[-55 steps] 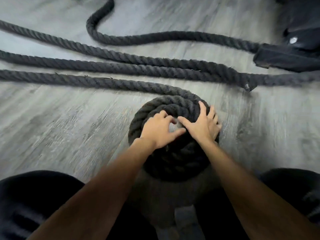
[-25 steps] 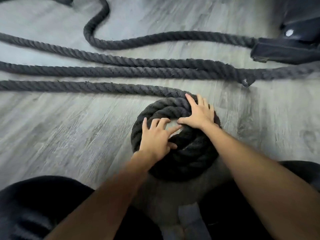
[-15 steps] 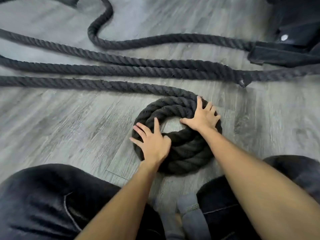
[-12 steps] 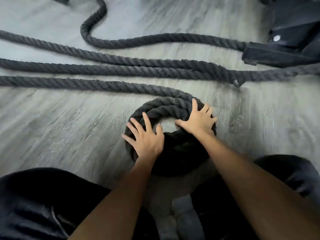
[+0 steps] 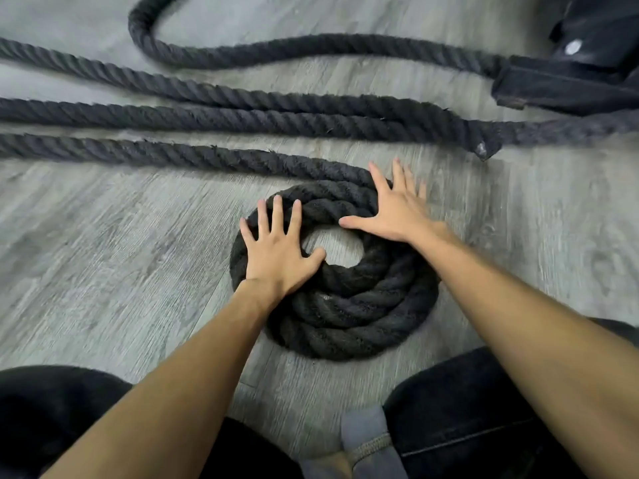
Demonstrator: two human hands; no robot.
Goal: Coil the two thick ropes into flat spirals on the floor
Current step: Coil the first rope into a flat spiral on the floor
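On the gray wood floor (image 5: 103, 254), the left hand (image 5: 276, 250) and right hand (image 5: 397, 212) press spread fingers flat on the rope coil (image 5: 345, 305) in the middle of the frame.

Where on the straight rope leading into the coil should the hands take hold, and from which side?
Probably the free strand just left of where it meets the coil, taken from above: it lies straight on the floor with a gap to the neighbouring ropes, leaving room to close round it.

The coiled rope (image 5: 349, 312) is dark, twisted, fuzzy, matt fibre, lying on a grey wood-grain floor (image 5: 103, 257).
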